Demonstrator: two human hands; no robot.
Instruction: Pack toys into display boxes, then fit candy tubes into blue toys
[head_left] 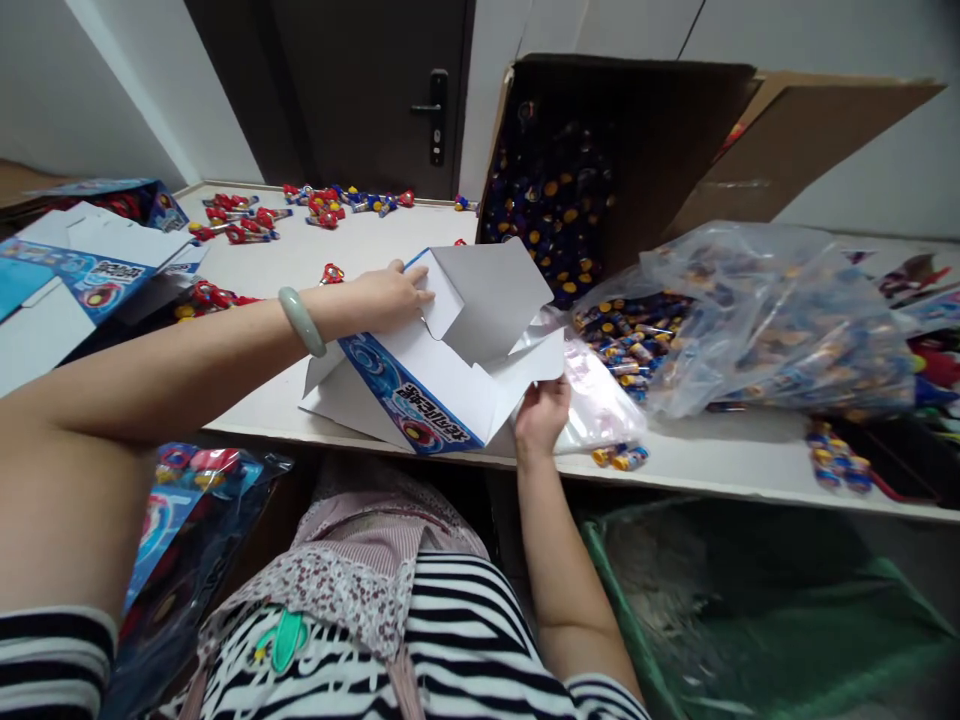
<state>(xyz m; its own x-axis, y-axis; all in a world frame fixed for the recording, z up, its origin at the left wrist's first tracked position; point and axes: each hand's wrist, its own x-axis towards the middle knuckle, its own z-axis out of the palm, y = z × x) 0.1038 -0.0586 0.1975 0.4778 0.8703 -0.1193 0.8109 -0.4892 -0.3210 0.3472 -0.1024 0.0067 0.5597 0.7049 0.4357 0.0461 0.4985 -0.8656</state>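
A partly folded cardboard display box (416, 400), white inside with a blue printed front, stands tilted at the table's near edge. My left hand (397, 297), below a pale green bangle (301, 322), holds its left rear corner at a small white flap, with the fingertips bent over it. On the right, my right hand (545, 408) has its fingers and thumb closed around the edge of a side flap. The box interior is partly visible, and nothing shows inside. Clear plastic bags (596, 395) lie flat beside the right hand.
Small red and blue toys (326, 208) lie along the table's back. A large carton (645, 150) of toys and a clear bag (780, 320) of small cylinders stand right. More printed boxes (90, 270) sit left. A green-lined bin (750, 600) is below the edge.
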